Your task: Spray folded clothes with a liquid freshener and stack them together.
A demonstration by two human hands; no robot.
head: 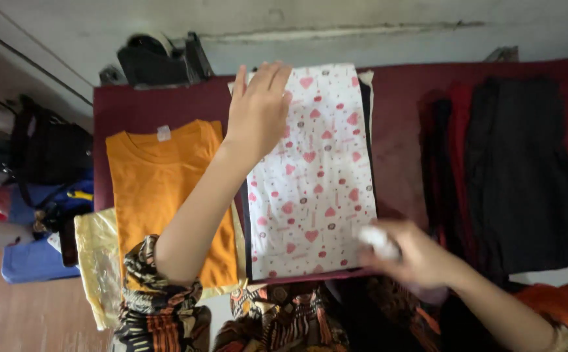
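Left grip [258,107] flat open on heart-print cloth [313,176]; blurred right grip [409,253] perhaps pinching its corner.

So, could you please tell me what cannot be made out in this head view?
- Right hand: motion-blurred; it grips something white, kind unclear.
- Heart-print white garment: its top left corner lies under the left hand.
- Dark layers beneath that garment: only thin edges show.
- Yellow garment: mostly under the orange T-shirt.
- Dark clothes pile: too dark to count pieces.
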